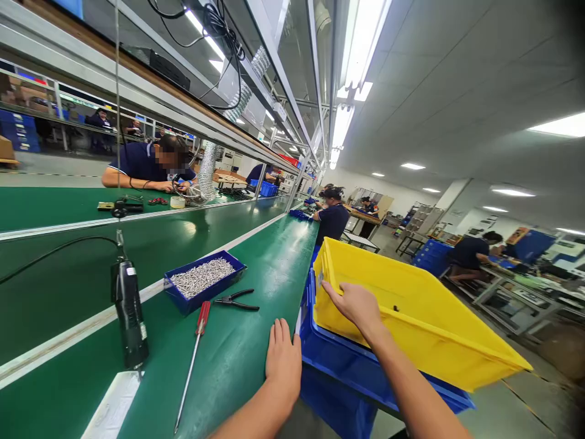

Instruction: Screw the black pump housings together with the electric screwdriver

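Your right hand [354, 305] grips the near rim of a yellow bin [425, 317], fingers curled over the edge and closed on the plastic. The yellow bin sits tilted inside a blue bin [347, 366], which hangs off the right edge of the green workbench [237, 360]. The yellow bin looks almost empty; one small dark speck lies on its floor.

Left of the yellow bin, your left hand [283, 360] rests flat on the workbench edge, fingers together and straight, holding nothing and just touching the blue bin's corner.

Further left of the yellow bin lie black pliers [237, 299], a red-handled screwdriver [194, 360] and a blue tray of screws [203, 279]. A black electric screwdriver [129, 314] hangs beyond those. Behind the yellow bin, other people work along the line.

The risk, as I judge it: the yellow bin sits tilted and overhangs the floor, so a one-handed pull could tip it or drag the blue bin off the bench.
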Demonstrator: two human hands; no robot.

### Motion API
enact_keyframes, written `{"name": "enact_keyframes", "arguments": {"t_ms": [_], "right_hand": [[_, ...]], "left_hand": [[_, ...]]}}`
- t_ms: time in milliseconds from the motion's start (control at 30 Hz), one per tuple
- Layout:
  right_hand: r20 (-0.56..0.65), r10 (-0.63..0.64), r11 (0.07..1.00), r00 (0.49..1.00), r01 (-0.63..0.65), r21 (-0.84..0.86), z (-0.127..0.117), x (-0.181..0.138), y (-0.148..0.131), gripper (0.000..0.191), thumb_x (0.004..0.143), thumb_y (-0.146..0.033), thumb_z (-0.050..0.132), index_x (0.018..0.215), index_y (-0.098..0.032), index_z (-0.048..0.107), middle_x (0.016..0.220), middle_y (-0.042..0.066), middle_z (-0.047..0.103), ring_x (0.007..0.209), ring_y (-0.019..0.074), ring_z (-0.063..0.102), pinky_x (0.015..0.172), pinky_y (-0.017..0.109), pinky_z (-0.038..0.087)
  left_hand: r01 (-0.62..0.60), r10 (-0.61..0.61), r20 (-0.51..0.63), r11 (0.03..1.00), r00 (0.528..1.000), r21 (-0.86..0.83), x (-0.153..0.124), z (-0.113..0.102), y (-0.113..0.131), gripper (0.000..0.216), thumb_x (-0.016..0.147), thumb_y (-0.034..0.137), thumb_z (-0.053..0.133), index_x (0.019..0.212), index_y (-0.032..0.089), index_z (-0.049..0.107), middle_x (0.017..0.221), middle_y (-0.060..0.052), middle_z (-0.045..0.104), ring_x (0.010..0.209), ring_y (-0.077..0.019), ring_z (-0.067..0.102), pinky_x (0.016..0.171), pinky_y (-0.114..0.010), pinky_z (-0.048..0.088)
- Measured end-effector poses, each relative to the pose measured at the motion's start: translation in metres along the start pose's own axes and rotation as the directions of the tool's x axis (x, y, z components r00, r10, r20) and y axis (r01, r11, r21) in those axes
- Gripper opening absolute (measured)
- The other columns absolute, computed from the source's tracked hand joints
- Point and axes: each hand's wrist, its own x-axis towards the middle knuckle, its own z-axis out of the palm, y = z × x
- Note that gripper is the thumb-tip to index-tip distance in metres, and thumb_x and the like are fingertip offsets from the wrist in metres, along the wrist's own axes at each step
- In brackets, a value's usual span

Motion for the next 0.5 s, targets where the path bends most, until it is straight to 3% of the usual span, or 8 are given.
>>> {"name": "enact_keyframes", "arguments": {"t_ms": [133, 267, 333, 400, 500], "right_hand": [[-0.041, -0.022, 1.0, 0.999, 0.021, -0.018, 0.005, -0.016, 0.007, 0.074, 0.103, -0.08, 0.038, 0.067, -0.022, 0.066, 0.072, 0.013, 0.073, 0.075, 0.0333, 0.074, 0.056, 0.034, 0.035], [-0.166, -0.132, 0.984, 0.977, 0.149, 0.093, 0.014, -0.02, 0.018, 0.072, 0.098, -0.086, 0.04, 0.092, -0.021, 0.07, 0.086, 0.011, 0.075, 0.082, 0.0342, 0.074, 0.059, 0.038, 0.045], [-0.348, -0.194, 0.953, 0.917, 0.26, 0.155, 0.016, -0.021, 0.016, 0.078, 0.096, -0.087, 0.041, 0.112, -0.017, 0.069, 0.106, 0.017, 0.074, 0.097, 0.0377, 0.072, 0.073, 0.044, 0.054], [-0.527, -0.227, 0.908, 0.819, 0.374, 0.189, 0.012, -0.024, 0.008, 0.076, 0.099, -0.081, 0.045, 0.123, -0.012, 0.066, 0.121, 0.023, 0.069, 0.111, 0.0421, 0.067, 0.09, 0.053, 0.056], [-0.666, -0.263, 0.788, 0.698, 0.554, 0.269, 0.002, -0.032, -0.022, 0.047, 0.103, -0.057, 0.059, 0.126, -0.017, 0.065, 0.128, 0.022, 0.065, 0.117, 0.0409, 0.065, 0.1, 0.057, 0.054]], "left_hand": [[0.001, -0.001, 0.006, 1.0, 1.0, 0.001, 0.001, 0.0, 0.0, 0.048, 0.105, 0.02, 0.054, 0.153, 0.02, 0.058, 0.168, -0.022, 0.038, 0.157, -0.0408, 0.032, 0.129, -0.056, 0.035], [-0.018, 0.018, 0.021, 1.0, 1.0, -0.008, 0.0, -0.002, -0.001, 0.05, 0.105, 0.028, 0.059, 0.153, 0.016, 0.056, 0.168, -0.025, 0.035, 0.158, -0.042, 0.03, 0.13, -0.056, 0.032], [-0.027, 0.027, 0.017, 0.999, 0.999, -0.021, 0.001, 0.001, -0.002, 0.049, 0.104, 0.028, 0.058, 0.152, 0.015, 0.058, 0.168, -0.026, 0.035, 0.158, -0.0422, 0.03, 0.13, -0.056, 0.031], [-0.043, 0.044, 0.02, 0.999, 0.999, -0.017, 0.003, 0.005, -0.002, 0.049, 0.104, 0.03, 0.059, 0.149, 0.013, 0.06, 0.168, -0.026, 0.035, 0.158, -0.0437, 0.03, 0.13, -0.059, 0.032], [-0.046, 0.046, 0.012, 0.999, 0.999, -0.011, 0.005, 0.007, -0.001, 0.047, 0.106, 0.031, 0.053, 0.146, 0.01, 0.062, 0.167, -0.027, 0.034, 0.158, -0.0455, 0.029, 0.129, -0.061, 0.032]]}}
